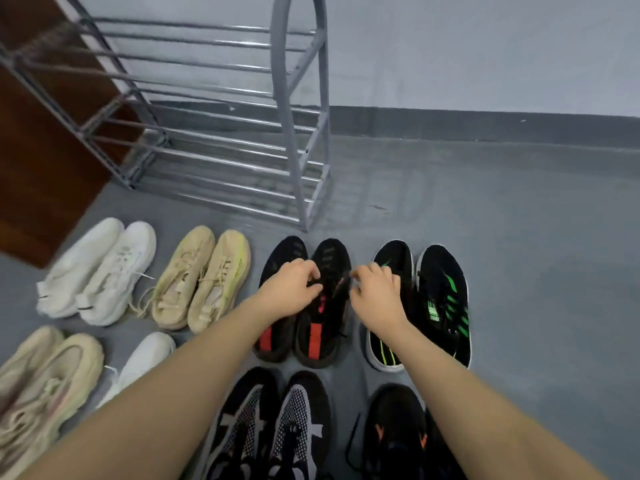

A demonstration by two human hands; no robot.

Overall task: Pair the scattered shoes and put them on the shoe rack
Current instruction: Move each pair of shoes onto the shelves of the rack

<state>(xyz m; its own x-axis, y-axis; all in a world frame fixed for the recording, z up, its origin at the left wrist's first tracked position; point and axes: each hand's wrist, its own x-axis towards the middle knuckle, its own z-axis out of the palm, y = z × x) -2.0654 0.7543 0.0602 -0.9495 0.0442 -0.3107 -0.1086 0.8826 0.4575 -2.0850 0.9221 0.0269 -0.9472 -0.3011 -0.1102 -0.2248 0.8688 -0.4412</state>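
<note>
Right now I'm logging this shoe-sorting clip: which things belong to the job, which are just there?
Job: black-and-red pair under both hands, green-striped pair, beige pair, white pair, shoe rack.
Just there: brown wooden panel.

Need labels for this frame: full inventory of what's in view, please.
white pair: 2 shoes, white, back row far left, side by side on the floor
beige pair: 2, beige, back row, right of the white pair
red-striped pair: 2, black with red heel stripes, back row centre, under the hands
green-striped pair: 2, black with green stripes, back row right
cream pair: 2, cream, front left
white shoe: 1 visible, white, front row, partly hidden by the left arm
mesh pair: 2, black and grey, front centre
orange-marked shoe: 1 visible, black with orange marks, front right
shoe rack: 1, grey metal, no shoes on it, by the wall
hands: left hand and right hand, fingers curled at the red-striped pair's laces
</note>
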